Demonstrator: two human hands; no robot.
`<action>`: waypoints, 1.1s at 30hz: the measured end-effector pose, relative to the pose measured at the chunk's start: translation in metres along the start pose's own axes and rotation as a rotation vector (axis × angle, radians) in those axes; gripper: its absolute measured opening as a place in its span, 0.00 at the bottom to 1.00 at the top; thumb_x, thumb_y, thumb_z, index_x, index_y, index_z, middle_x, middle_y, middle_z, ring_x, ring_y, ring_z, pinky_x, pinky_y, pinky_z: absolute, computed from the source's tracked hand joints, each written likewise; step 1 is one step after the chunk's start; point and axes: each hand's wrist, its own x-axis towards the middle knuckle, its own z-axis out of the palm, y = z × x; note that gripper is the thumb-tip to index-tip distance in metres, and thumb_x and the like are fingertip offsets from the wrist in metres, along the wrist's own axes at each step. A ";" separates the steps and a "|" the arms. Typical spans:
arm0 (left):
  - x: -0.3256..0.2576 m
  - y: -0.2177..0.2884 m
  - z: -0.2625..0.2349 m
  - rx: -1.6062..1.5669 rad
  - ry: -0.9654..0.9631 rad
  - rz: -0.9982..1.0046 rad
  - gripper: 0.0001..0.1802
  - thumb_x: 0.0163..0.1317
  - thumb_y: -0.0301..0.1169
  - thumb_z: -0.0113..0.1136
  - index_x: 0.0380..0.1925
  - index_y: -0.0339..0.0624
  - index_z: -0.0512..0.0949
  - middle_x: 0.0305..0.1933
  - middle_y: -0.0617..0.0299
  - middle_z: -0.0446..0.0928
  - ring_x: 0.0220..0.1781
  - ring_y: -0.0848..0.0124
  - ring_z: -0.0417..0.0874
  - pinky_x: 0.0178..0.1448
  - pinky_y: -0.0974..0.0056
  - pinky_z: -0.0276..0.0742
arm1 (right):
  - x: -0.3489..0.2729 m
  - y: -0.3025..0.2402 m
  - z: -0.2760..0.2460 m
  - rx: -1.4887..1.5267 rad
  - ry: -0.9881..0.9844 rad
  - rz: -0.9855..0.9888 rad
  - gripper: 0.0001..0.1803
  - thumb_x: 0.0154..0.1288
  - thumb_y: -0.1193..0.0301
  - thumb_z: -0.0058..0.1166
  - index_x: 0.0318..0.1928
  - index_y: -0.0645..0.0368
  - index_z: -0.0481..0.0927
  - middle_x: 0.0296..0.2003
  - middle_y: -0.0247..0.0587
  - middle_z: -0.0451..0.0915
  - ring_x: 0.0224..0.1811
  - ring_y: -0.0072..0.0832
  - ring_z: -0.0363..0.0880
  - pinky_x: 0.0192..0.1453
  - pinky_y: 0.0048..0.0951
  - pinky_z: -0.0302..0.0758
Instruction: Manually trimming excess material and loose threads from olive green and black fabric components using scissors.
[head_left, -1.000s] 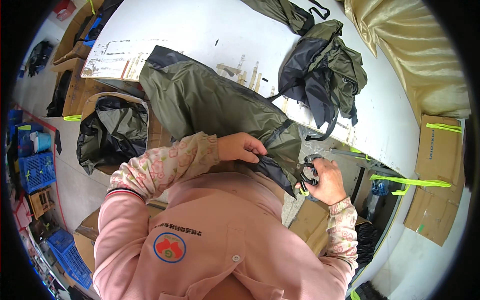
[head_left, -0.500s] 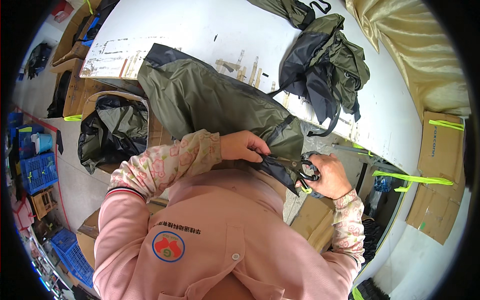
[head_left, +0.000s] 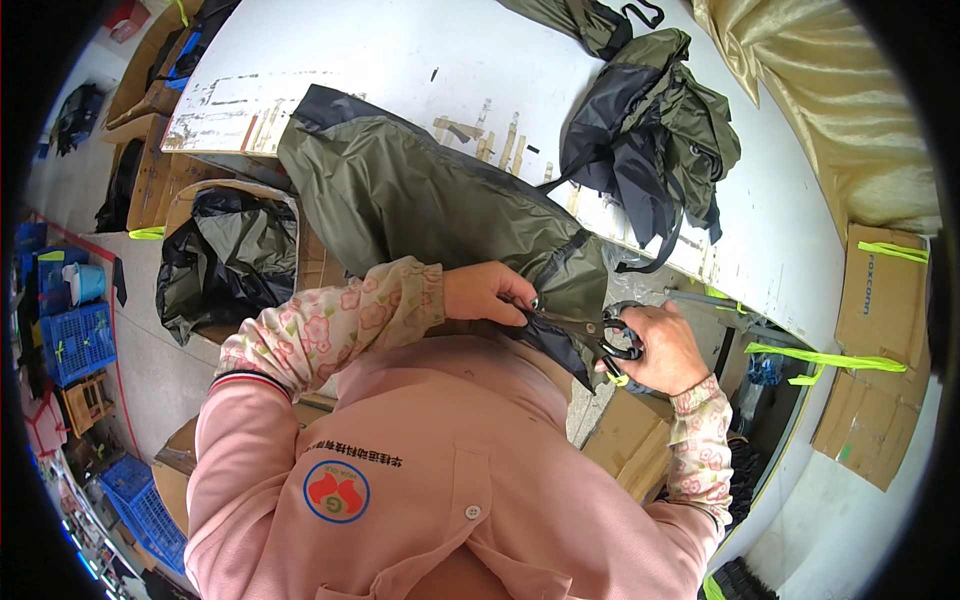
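Observation:
A dark green and black piece of bag fabric (head_left: 430, 200) hangs over the table's front edge toward my body. My left hand (head_left: 492, 294) is closed on its near edge, with thumb and fingers pinching the cloth. In my right hand (head_left: 660, 348) are black-handled scissors (head_left: 592, 328), my fingers through the loops. Their blades point left at the pinched edge, with the tips close to my left fingertips. Below the blades dangles a black flap (head_left: 560, 350) of the same fabric. Whether the blades touch the cloth, I cannot tell.
On the white table (head_left: 400, 60) lies a bunched green and black bag (head_left: 650, 130) with straps. An open carton (head_left: 300, 215) at left holds more such fabric (head_left: 235, 260). Cartons (head_left: 625, 440) stand below my right arm. Blue baskets (head_left: 85, 345) are at far left.
The scissors have swung slightly, so their blades now show more fully and reach nearer my left fingers. Both hands and the fabric stay almost in place.

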 end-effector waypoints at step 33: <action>-0.003 -0.001 0.000 -0.016 -0.021 -0.085 0.13 0.57 0.24 0.59 0.44 0.34 0.77 0.40 0.63 0.78 0.42 0.80 0.74 0.48 0.72 0.71 | 0.002 0.003 -0.002 0.066 -0.114 0.025 0.22 0.42 0.53 0.69 0.27 0.55 0.76 0.22 0.37 0.78 0.27 0.37 0.76 0.41 0.33 0.64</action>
